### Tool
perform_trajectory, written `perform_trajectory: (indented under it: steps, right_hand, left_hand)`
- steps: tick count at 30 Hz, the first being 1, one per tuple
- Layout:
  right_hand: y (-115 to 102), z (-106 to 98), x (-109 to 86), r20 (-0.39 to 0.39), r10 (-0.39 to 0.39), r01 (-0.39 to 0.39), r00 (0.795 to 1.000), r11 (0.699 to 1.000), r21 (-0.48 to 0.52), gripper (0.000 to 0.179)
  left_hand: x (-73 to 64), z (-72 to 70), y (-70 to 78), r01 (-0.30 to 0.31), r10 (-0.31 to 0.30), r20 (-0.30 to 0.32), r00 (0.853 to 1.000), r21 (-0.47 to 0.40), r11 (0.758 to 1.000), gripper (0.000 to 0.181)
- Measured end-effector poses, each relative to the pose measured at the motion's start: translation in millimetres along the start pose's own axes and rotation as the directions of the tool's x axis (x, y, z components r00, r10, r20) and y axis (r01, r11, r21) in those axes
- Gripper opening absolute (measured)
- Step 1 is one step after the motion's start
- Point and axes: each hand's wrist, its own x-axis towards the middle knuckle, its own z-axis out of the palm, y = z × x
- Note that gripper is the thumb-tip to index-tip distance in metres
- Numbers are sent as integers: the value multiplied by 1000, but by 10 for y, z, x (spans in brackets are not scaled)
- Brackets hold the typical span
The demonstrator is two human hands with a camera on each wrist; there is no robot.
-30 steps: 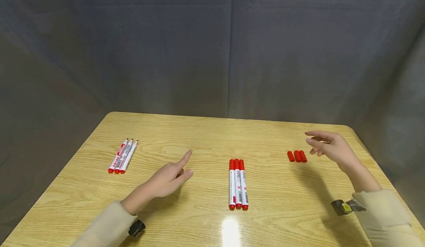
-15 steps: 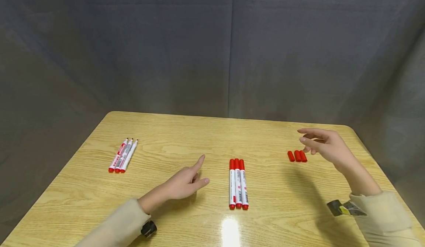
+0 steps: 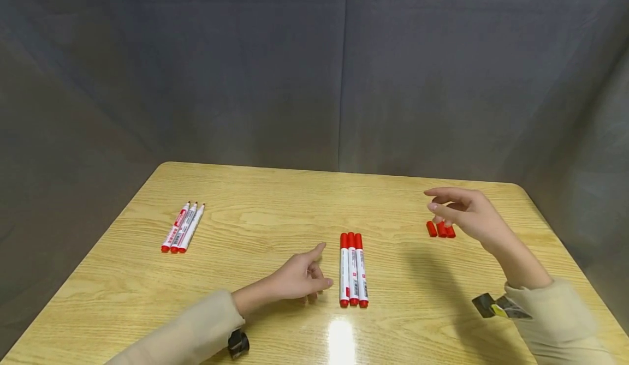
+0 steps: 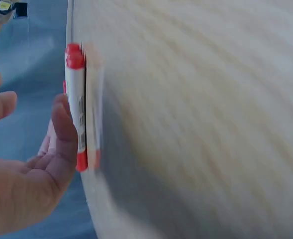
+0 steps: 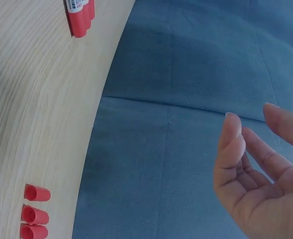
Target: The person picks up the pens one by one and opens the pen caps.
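Observation:
Three capped red markers (image 3: 344, 275) lie side by side in the middle of the table, their red caps pointing away from me. Just left of them hovers my left hand (image 3: 297, 277), index finger and thumb apart and nothing between them. In the left wrist view the markers (image 4: 76, 107) show beyond its fingertips. My right hand (image 3: 464, 212) is raised over the right side, fingers loosely bent and holding nothing. Beneath and behind it are three loose red marker caps (image 3: 431, 229), partly covered by its fingers. The right wrist view shows these caps (image 5: 35, 215) lying with open ends visible.
Three uncapped red markers (image 3: 182, 228) lie together at the left of the wooden table (image 3: 265, 190), tips pointing away. A dark grey curtain (image 3: 245, 81) hangs behind the table's far edge. Both wrists carry small dark devices.
My left hand has moved right, from open table to beside the capped markers. The right hand has drifted left, now overlapping the loose caps. Markers and caps have stayed put.

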Motion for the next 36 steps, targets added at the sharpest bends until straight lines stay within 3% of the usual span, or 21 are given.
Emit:
perform_trajectory:
  steps: [4, 13, 17, 23, 29, 36]
  right_hand:
    - [-4, 4, -1, 10, 2, -2, 1000, 1000, 9, 38]
    - [2, 14, -9, 14, 9, -9, 1000, 1000, 9, 38]
    - [-9, 57, 0, 34, 25, -26, 999, 1000, 14, 39]
    - [-46, 196, 69, 85, 10, -15, 996, 999, 52, 39]
    - [-66, 422, 200, 128, -36, 26, 991, 997, 73, 35]
    - [-47, 661, 344, 182, -16, -2, 983, 995, 95, 35]
  left_hand:
    - [53, 102, 16, 59, -60, -12, 998, -30, 998, 83]
    - [181, 257, 77, 130, -122, -72, 990, 120, 984, 86]
    - [239, 304, 90, 154, -134, -97, 986, 237, 959, 90]
    - [291, 333, 107, 149, -110, -119, 987, 411, 899, 93]
    - [308, 332, 119, 177, -142, -118, 983, 392, 903, 91]
    - [340, 338, 98, 179, -139, -127, 982, 387, 904, 85]
